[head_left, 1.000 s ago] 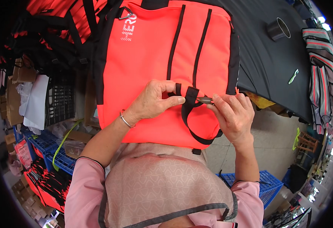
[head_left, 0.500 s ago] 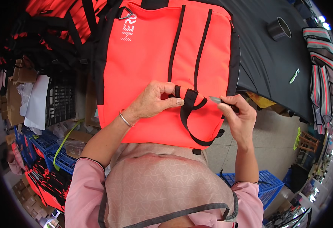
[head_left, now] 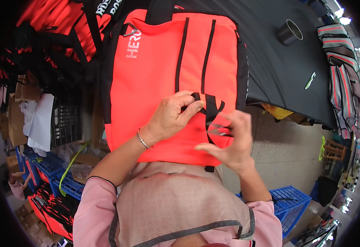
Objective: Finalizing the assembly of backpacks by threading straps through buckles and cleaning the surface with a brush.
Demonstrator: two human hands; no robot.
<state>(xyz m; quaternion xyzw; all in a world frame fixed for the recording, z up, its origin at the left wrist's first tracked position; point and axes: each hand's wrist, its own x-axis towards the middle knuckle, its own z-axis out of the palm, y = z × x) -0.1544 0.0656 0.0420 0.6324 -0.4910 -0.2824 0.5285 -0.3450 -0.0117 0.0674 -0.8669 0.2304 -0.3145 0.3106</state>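
Observation:
A bright orange-red backpack (head_left: 145,88) with black sides lies in front of me, its lower edge against my apron. My left hand (head_left: 169,117) is closed in a pinch on the shoulder strap's lower end, by the black webbing (head_left: 211,108) that hangs from it. Just right of the webbing, my right hand (head_left: 238,142) is smeared by motion, its thumb stretched apart from the curled fingers. Small dark thread snips (head_left: 219,131), also blurred, stay in those fingers and overlap the webbing.
A dark metal cup (head_left: 290,33) and a small white-green tool (head_left: 310,80) rest on the black-covered table (head_left: 270,61). Striped grey pieces (head_left: 340,70) hang over its right edge. More red-black bags (head_left: 60,33) pile up far left. Blue crates (head_left: 291,201) stand low on both sides.
The backpack has shifted slightly left and down in view. My right hand has moved left and down toward the webbing, its thumb now spread. The left hand keeps its pinch.

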